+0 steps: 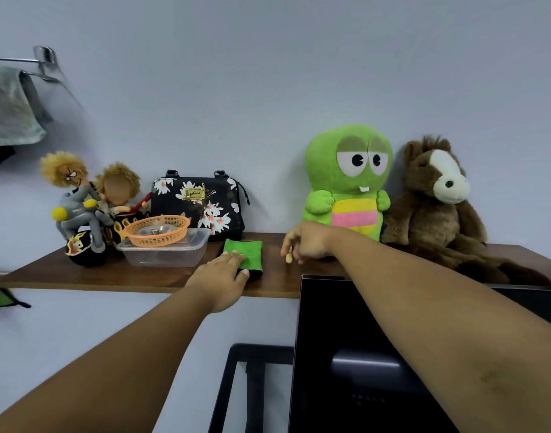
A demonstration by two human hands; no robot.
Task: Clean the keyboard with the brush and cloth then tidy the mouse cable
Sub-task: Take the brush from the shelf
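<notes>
A folded green cloth (247,254) lies on the wooden shelf (80,276), right of a plastic tub. My left hand (224,279) reaches up to it, with fingers flat on its top and the thumb against its near edge. My right hand (305,242) hangs over the shelf in front of the green plush toy, fingers curled down around a small pale thing. Only that thing's rounded end (288,258) shows; it looks like the brush's handle. The keyboard, the mouse and its cable are out of view.
A clear plastic tub (165,253) with an orange basket (157,234) stands left of the cloth, with a floral bag (199,203) and dolls (80,207) behind. A green plush toy (346,182) and a brown horse (436,207) sit on the right. A black monitor's back (346,354) rises below the shelf.
</notes>
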